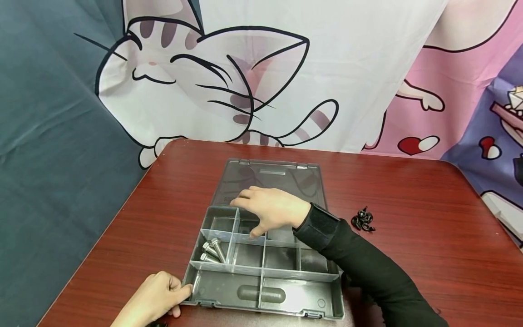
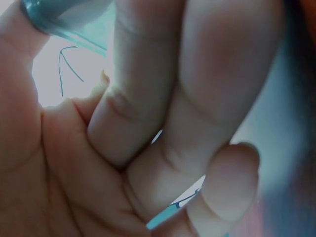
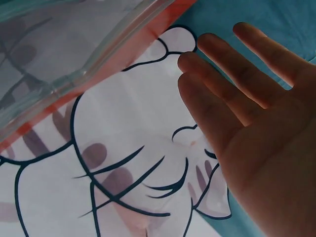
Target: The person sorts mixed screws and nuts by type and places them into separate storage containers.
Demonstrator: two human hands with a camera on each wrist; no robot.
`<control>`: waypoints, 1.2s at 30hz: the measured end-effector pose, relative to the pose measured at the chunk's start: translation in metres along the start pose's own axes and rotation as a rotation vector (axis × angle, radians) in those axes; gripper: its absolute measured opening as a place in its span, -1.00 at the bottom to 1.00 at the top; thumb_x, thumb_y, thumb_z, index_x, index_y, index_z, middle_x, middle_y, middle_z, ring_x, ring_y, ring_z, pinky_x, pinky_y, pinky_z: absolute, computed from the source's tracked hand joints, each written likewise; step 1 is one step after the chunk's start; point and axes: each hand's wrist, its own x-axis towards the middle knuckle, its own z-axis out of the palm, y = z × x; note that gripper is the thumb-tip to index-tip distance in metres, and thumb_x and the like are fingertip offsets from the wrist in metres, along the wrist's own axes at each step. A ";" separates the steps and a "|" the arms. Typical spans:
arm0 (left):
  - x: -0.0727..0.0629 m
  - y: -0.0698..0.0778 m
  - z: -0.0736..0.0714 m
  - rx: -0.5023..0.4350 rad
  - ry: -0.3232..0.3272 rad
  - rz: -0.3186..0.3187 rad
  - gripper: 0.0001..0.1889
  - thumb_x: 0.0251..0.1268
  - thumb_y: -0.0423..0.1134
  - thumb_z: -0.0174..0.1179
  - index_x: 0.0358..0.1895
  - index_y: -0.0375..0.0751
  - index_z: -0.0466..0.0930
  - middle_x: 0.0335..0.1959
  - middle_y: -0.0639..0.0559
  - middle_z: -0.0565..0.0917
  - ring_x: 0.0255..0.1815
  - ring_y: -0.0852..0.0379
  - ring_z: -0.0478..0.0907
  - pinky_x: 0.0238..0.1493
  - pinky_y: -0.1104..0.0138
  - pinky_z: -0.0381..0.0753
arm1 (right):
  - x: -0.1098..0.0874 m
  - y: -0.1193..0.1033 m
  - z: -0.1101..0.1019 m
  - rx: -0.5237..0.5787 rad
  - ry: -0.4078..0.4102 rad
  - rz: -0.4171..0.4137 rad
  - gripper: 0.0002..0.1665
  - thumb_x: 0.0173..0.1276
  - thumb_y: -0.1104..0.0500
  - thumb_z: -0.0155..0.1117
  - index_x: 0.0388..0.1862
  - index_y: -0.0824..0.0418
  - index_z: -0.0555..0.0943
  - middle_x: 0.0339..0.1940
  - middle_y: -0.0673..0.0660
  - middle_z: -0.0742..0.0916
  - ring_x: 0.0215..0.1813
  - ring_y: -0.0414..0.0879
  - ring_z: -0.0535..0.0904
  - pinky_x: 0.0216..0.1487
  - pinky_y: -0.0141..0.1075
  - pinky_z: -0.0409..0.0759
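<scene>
A grey see-through compartment box (image 1: 302, 274) lies on the table with its lid (image 1: 282, 175) folded back, away from the person. My left hand (image 1: 153, 297) pinches the box's front left corner between thumb and curled fingers. Over the rear compartments hovers my right hand (image 1: 273, 209), its fingers spread and holding nothing; the right wrist view also shows the straight fingers (image 3: 237, 74). Several silver hex bolts (image 1: 216, 252) lie in the left compartment of the middle row. The right hand and forearm hide part of the back row and the right edge.
A small heap of black curled hardware pieces (image 1: 362, 220) sits on the reddish-brown table (image 1: 412, 227), right of the box. Behind the table hangs a cloth (image 1: 355, 91) printed with cartoon cats. A black band (image 1: 316, 227) wraps the right wrist.
</scene>
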 end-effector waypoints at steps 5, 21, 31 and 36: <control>0.000 0.000 0.000 -0.006 -0.003 0.004 -0.60 0.06 -0.11 0.18 -0.84 -0.13 0.34 -0.92 0.20 0.43 -0.74 0.27 0.38 -0.56 0.41 0.33 | -0.006 0.009 0.000 0.031 0.017 0.027 -0.08 -0.10 -0.15 0.45 0.26 0.05 0.35 0.08 0.00 0.48 0.13 -0.14 0.34 0.00 -0.30 0.39; 0.003 0.000 -0.002 -0.036 -0.055 -0.003 -0.58 0.10 -0.11 0.17 -0.83 -0.14 0.32 -0.90 0.16 0.45 -0.73 0.19 0.41 -0.52 0.39 0.35 | -0.030 0.034 0.004 0.055 0.039 0.099 -0.10 -0.10 -0.13 0.46 0.25 0.08 0.36 -0.01 0.04 0.48 0.02 -0.11 0.41 -0.11 -0.25 0.45; 0.002 0.000 -0.001 -0.008 -0.037 0.010 -0.57 0.10 -0.09 0.17 -0.84 -0.15 0.34 -0.91 0.21 0.43 -0.76 0.23 0.33 -0.60 0.40 0.28 | -0.043 0.047 0.009 0.080 0.060 0.127 -0.12 -0.09 -0.11 0.46 0.23 0.11 0.37 -0.03 0.07 0.48 -0.03 -0.08 0.44 -0.11 -0.23 0.44; 0.003 0.002 -0.002 -0.010 -0.028 0.010 -0.58 0.09 -0.10 0.18 -0.84 -0.16 0.34 -0.91 0.21 0.43 -0.76 0.23 0.32 -0.63 0.40 0.26 | -0.049 0.051 0.009 0.106 0.062 0.147 -0.14 -0.07 -0.08 0.46 0.22 0.11 0.37 0.00 0.08 0.48 0.00 -0.07 0.43 -0.11 -0.22 0.44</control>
